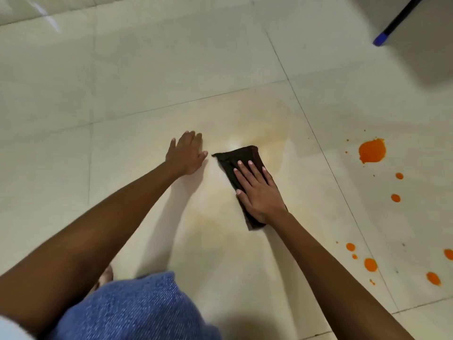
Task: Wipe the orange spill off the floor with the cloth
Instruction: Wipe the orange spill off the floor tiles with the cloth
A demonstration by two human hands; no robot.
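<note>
Two palms down: right hand [259, 192] presses cloth [241, 155], fingers straight, to scrub; left hand [187, 153], empty and flat, braces on floor [147, 69]. Orange spill [372, 150] unwiped at cloth's 3 o'clock.

indoor room, glossy cream floor tiles [171, 69]

R hand [261, 192] on cloth [241, 155], L hand [187, 153] on floor [147, 69] just left, spill [372, 150] far right

Bright even overhead light; glare spot on floor [234, 143]; soft shadows; edges blurred, wide-angle bowed.
</note>
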